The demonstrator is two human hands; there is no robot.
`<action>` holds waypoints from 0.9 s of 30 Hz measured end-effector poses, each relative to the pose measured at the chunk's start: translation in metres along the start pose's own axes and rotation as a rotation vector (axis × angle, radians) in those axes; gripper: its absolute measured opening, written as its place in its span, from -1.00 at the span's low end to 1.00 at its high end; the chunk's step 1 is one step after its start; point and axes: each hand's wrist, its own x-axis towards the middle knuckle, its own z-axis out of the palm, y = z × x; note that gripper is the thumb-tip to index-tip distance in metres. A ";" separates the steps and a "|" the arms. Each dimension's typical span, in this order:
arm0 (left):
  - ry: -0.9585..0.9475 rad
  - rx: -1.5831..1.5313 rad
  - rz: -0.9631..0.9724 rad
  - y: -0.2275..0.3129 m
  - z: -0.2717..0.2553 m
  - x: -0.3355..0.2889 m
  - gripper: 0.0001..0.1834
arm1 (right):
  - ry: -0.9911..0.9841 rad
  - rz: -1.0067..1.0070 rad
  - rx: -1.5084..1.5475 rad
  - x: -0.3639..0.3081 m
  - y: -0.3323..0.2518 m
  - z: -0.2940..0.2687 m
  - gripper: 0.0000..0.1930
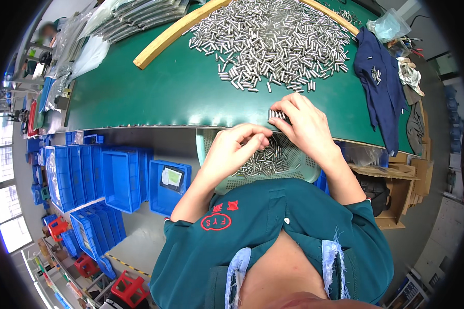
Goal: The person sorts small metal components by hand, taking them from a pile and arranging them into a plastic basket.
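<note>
A short row of small metal pins (277,114) lies side by side near the front edge of the green table, between the thumb and fingers of my right hand (302,121). My left hand (241,147) is closed, thumb and forefinger drawn together just below that edge; whatever is in its pinch is too small to make out. Beneath both hands, a pale green mesh basket (308,167) holds many loose pins (263,162). Beyond my hands, a large heap of the same pins (273,44) spreads across the table (123,98).
Wooden strips (175,33) flank the heap. Stacked plastic bags (139,19) lie at the far left. On the right a dark blue cloth (379,77) drapes over the edge with a few pins on it. Blue crates (121,177) stand at lower left, a cardboard box (397,185) at right.
</note>
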 end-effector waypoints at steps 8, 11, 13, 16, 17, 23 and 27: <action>-0.341 -1.023 -0.527 -0.031 0.021 0.010 -0.57 | -0.046 -0.042 0.041 -0.016 -0.011 -0.006 -0.78; -0.371 -1.082 -0.522 -0.031 0.024 0.012 -0.62 | -0.059 -0.052 0.066 -0.022 -0.015 -0.008 -0.78; -0.326 -0.989 -0.541 -0.025 0.025 0.011 -0.63 | -0.083 -0.044 0.095 -0.023 -0.016 -0.012 -0.76; -0.292 -0.874 -0.486 -0.032 0.028 0.008 -0.66 | -0.135 -0.001 0.186 -0.027 -0.017 -0.015 -0.72; -0.292 -0.793 -0.426 -0.034 0.029 0.008 -0.68 | -0.161 0.039 0.244 -0.028 -0.016 -0.016 -0.70; -0.254 -0.653 -0.335 -0.016 0.027 0.004 -0.71 | -0.185 0.175 0.468 -0.030 -0.018 -0.019 -0.57; -0.211 -0.596 -0.267 -0.010 0.024 0.003 -0.73 | -0.157 0.148 0.515 -0.030 -0.018 -0.019 -0.50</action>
